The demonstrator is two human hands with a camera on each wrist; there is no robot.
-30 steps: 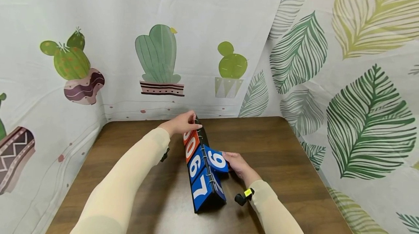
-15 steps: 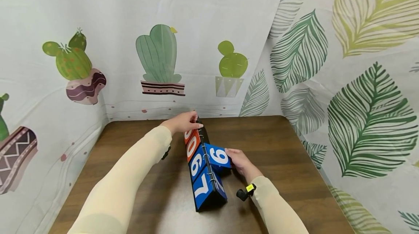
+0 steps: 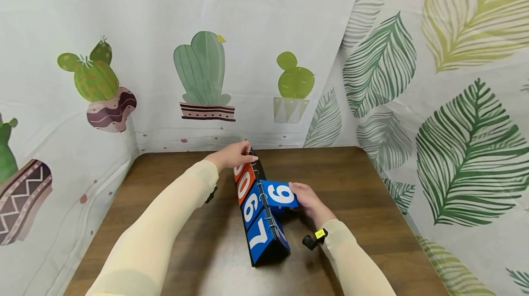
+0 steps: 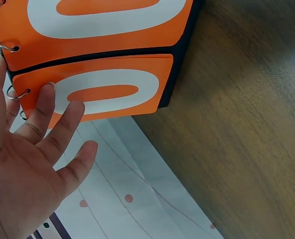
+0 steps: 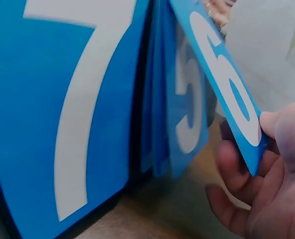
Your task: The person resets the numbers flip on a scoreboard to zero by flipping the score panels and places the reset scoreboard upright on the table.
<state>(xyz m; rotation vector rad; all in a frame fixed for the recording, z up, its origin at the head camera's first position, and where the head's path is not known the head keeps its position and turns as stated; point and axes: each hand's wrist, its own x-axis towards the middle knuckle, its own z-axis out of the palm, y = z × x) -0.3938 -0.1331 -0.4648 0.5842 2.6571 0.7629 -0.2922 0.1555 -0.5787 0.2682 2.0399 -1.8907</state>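
Note:
A tent-shaped flip scoreboard [image 3: 259, 236] stands on the table, its number cards hung on metal rings along the ridge. At its far end, my left hand [image 3: 233, 154] grips the ridge, fingers lying over an orange 0 card [image 4: 152, 89] in the left wrist view. My right hand [image 3: 309, 200] pinches the outer edge of a blue 6 card [image 3: 281, 194] between thumb and fingers, holding it swung out from the right face. Beneath that lifted card, a blue 5 card [image 5: 187, 114] and others hang in the right wrist view. A blue 7 card [image 5: 77, 124] fills that view's left side.
The brown wooden table [image 3: 330, 167] extends on both sides of the scoreboard. Behind it hangs a white curtain [image 3: 252, 34] printed with cacti and leaves. A black wrist camera [image 3: 310, 241] with a yellow tag sits on the right sleeve.
The right hand has moved slightly right and away, raising the blue 6 card from a drooping angle to nearly level. The left hand keeps its grip at the far end.

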